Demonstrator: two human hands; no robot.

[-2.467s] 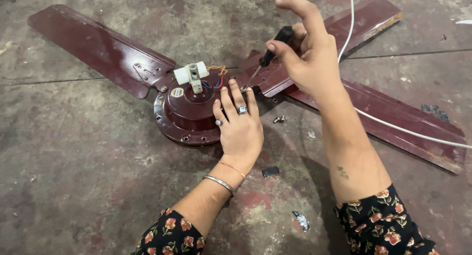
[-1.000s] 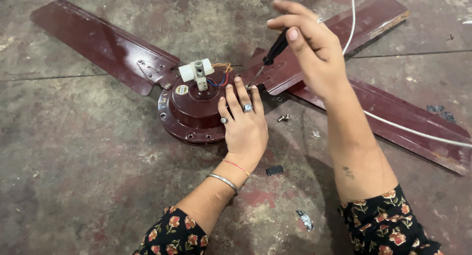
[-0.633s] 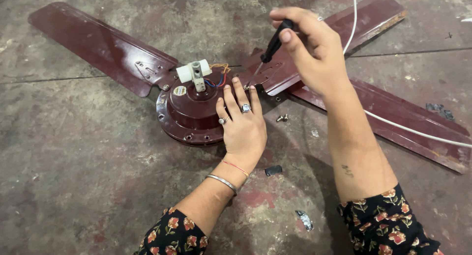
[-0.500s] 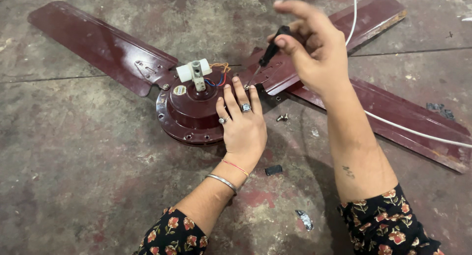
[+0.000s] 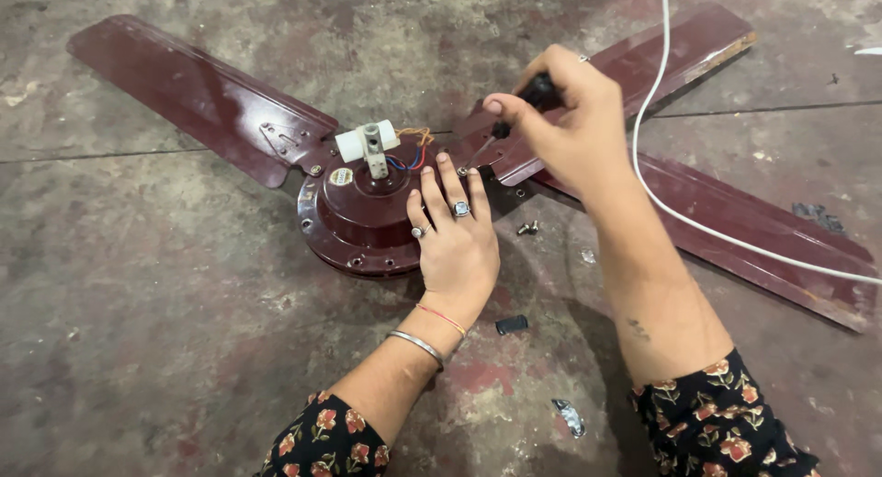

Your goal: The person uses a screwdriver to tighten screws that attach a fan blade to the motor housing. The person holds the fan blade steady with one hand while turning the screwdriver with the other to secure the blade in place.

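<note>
1. Head view: a maroon ceiling fan lies on the concrete floor, and its round motor housing is my landmark for everything else.
2. The left hand lies flat on the housing's right rim, fingers spread and pressing down, clamped on nothing.
3. The right hand hovers up and to the right of the housing, fingers closed around the black handle of a screwdriver; its tip points down at a screw on the rim, just beside the left fingertips.
4. Three blades fan out from the housing, with a white cord crossing the right ones.
5. Loose screws lie just right of the housing.
6. The fan looks heavy and stiff, its painted metal probably slick. The blades would likely flex, so I'd hold it by the housing rim.
</note>
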